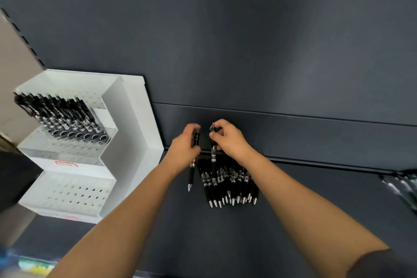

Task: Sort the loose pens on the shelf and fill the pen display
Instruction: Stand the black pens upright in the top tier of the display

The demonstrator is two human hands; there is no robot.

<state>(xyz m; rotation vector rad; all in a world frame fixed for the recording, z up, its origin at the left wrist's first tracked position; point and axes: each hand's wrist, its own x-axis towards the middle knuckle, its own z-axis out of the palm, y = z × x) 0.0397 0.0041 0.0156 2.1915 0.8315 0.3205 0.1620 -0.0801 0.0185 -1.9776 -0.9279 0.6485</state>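
A pile [228, 185] of black pens is laid on the dark shelf [304, 214], close to its back edge, with the silver tips turned toward the viewer and the barrels roughly side by side. One pen [192, 175] is gripped by the left hand [185, 144], whose fingers are curled round its upper end; it is held just left of the pile, tip down, and appears to be clear of the other pens. A second pen [213, 157] is pinched near its clicker end by the right hand [230, 140], between thumb and fingertips, and is held nearly upright with its lower part reaching down among the pile. The two hands are kept close together above the far end of the pile, but are not seen to touch. To the left, a white stepped display [133, 124] is set on the shelf against the back panel [248, 40]. A row [65, 115] of black pens is seated in the holes of its top tier, leaning back, while open holes are shown in the lowest tier [74, 194]. At the right edge of the shelf, well apart from the pile, something pale [404, 185] is seen, too blurred to be told, possibly more pens.
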